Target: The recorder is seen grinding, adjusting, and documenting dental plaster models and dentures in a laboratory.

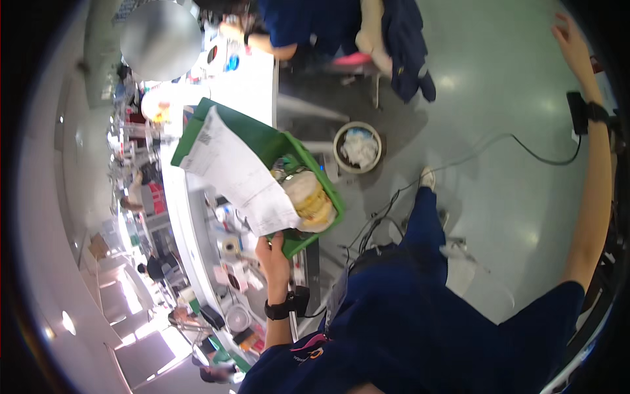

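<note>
My left hand [273, 262] is closed on the near edge of a green plastic bin [246, 128], its thumb by the corner of a printed white sheet of paper [230, 167]. The sheet lies slanted across the bin and hides part of the inside. At the bin's right end sit several pale yellow, rounded pieces [311, 200] in what looks like clear wrapping; their kind is unclear. Small dark and shiny items beside them are too small to name. Far out at the upper right, my right hand [572, 49] reaches away, fingers apart, holding nothing.
A round waste bin [357, 148] with crumpled white waste stands on the floor. Cables [377, 223] run over the floor near my feet. A long cluttered workbench [190, 230] stretches along the left. Another person in dark blue [315, 29] works at the white table [252, 79].
</note>
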Demonstrator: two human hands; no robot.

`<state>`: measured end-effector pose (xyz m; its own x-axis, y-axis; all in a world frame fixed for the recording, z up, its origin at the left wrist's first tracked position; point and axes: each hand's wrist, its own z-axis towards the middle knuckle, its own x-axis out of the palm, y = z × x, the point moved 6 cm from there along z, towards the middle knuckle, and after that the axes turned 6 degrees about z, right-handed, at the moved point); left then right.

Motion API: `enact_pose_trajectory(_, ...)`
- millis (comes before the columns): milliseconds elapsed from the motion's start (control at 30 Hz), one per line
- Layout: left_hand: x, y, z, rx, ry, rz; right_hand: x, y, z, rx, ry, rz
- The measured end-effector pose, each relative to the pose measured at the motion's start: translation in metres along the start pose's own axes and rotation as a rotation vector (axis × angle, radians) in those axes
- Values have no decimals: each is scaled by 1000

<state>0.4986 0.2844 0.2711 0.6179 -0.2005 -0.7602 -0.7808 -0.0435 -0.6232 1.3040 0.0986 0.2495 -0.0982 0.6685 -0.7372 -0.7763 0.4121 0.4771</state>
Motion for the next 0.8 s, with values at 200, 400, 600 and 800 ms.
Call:
enact_pose_trajectory(200, 112, -168, 53, 190, 209, 154, -27, -35, -15, 161, 151, 281)
enact_pose_trajectory(400, 195, -301, 70, 371, 356, 42, 9, 54, -64, 573, 266, 900)
enact_pose_trajectory(600, 276, -394, 121, 591, 572, -74, 13, 57, -29, 728, 643, 908)
enact_pose_trajectory(800, 364, -485, 197, 676, 726, -122, 3, 7, 43, 820, 566, 810)
